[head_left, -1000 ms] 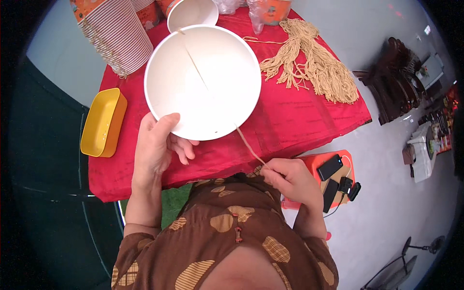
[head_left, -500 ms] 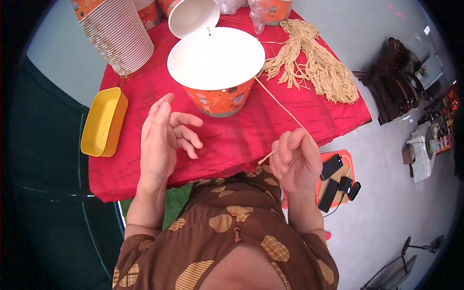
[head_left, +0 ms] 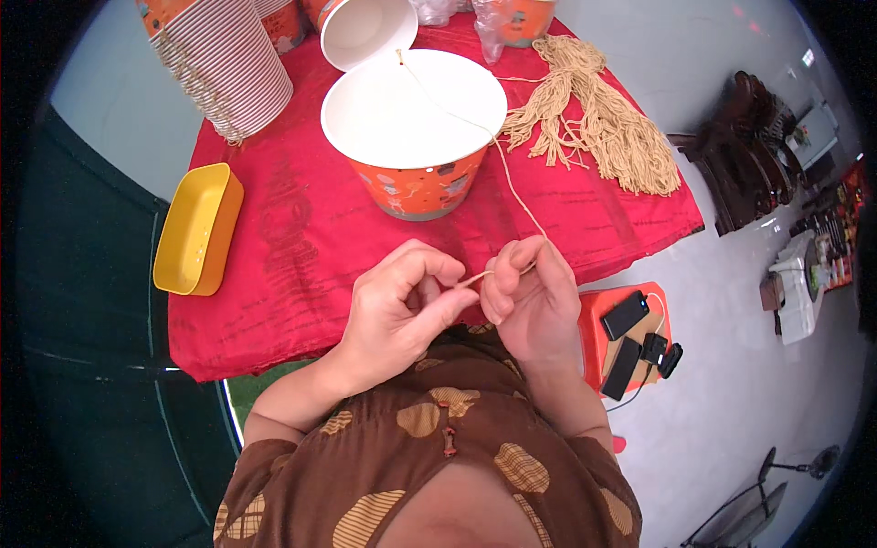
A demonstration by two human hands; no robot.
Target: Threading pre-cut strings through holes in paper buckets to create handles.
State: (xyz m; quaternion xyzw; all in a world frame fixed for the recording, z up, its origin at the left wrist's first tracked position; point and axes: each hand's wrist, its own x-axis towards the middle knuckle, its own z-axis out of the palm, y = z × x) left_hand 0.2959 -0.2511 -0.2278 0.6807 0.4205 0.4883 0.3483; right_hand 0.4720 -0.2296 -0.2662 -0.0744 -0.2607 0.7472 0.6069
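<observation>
We see both hands now together at the near edge of the bench (head_left: 301, 274), over the red cloth. Left hand (head_left: 402, 306) is closed, thumb and forefinger pinching the near end of the tan string (head_left: 512, 192); 1 second ago it held the bucket by its rim, tipped toward us. Right hand (head_left: 530, 292) is also closed on the string, fingers curled round it just beside the left pinch; it has come up from the bench edge. The orange paper bucket (head_left: 416, 183) now stands upright on the cloth, free of both hands, just beyond them. The string runs from the hands up and across the bucket's open mouth to a hole at its far rim. Our read: bucket released, work has shifted to the string's loose end, probably a knot. Around it: a second bucket (head_left: 365, 32) tipped on its side behind, stack of striped cups (head_left: 228, 68) far left, yellow tray (head_left: 196, 228) left, bundle of cut strings (head_left: 594, 119) far right.
</observation>
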